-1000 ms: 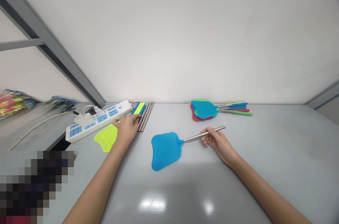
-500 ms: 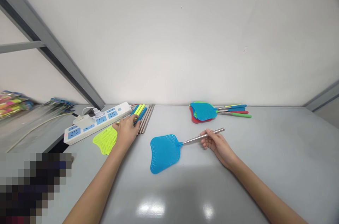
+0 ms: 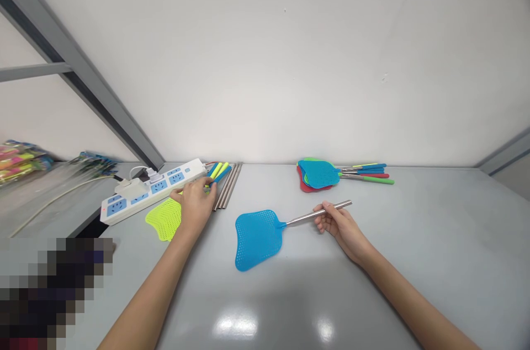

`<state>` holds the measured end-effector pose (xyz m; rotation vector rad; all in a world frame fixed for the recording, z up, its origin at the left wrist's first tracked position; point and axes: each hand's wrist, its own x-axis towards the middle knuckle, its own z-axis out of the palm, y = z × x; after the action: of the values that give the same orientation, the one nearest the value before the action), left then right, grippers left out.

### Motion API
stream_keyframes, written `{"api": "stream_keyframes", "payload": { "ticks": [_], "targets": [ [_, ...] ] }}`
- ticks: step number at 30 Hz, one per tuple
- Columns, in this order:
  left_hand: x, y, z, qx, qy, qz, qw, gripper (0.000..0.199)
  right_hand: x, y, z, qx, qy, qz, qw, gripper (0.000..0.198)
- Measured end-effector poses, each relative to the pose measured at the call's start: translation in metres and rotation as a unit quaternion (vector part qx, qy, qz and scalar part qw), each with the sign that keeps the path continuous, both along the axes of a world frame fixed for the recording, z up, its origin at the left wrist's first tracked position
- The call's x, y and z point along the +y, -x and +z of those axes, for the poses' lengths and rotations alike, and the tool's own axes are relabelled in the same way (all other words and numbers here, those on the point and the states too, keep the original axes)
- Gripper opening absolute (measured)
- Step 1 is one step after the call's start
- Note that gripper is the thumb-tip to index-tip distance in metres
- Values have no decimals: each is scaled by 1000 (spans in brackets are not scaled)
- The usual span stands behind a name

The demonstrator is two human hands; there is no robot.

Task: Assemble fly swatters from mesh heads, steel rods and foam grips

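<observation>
The right hand (image 3: 342, 228) clamps the blue swatter (image 3: 259, 239) by its rod (image 3: 302, 218) mid-way across the counter (image 3: 306, 295), presumably to leave one end exposed; the left hand (image 3: 196, 203) curls over coloured tubes (image 3: 224, 168), its grip impossible to tell.

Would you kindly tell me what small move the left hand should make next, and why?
I'd suggest the left hand perhaps lift the blue grip at its fingers clear of the yellow grips. The right hand holds a blue swatter whose metal rod ends bare, while coloured grips show on the stacked swatters.
</observation>
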<state>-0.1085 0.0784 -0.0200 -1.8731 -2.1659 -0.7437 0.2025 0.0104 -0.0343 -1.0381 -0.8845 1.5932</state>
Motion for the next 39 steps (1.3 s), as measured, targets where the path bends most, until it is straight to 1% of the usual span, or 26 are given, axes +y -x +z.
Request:
{"api": "stream_keyframes", "payload": {
  "ticks": [5,8,11,14,19,22,24,25,29,31,33,36,39],
  "targets": [
    [-2,-5,5,-83,-41,30,995,28,0,0,0,-4,1,-4,1000,34],
    [-2,-8,7,-144,-57,33,987,29,0,0,0,-5,-2,-4,1000,35],
    [-2,-11,6,-195,-76,13,978,30,0,0,-1,-9,-1,-3,1000,35],
    [-5,-19,4,-220,-78,-19,972,30,0,-1,-1,-4,3,0,1000,33],
    [-10,-37,-1,-235,-40,-64,969,28,1,-2,-1,19,0,-2,1000,30],
    [-12,-44,-4,-262,-25,-87,961,27,1,-2,-1,22,2,-6,1000,29],
    [-12,-46,-6,-318,-2,-99,943,27,0,-2,0,20,3,-6,1000,29],
    [-12,-46,-7,-354,13,-106,929,28,0,-2,0,19,4,-5,1000,29],
    [-10,-48,-13,-497,61,-137,855,36,0,-1,1,13,13,-5,1000,30],
    [-9,-49,-15,-553,69,-143,818,39,1,-1,1,7,14,-7,1000,30],
    [-9,-51,-16,-594,69,-142,789,40,1,-1,0,-3,11,-7,1000,28],
    [-11,-55,-16,-625,70,-142,764,39,2,-2,-1,-9,9,-2,1000,27],
    [-12,-57,-17,-622,80,-154,763,38,2,-3,-3,3,16,1,1000,27]
  ]
}}
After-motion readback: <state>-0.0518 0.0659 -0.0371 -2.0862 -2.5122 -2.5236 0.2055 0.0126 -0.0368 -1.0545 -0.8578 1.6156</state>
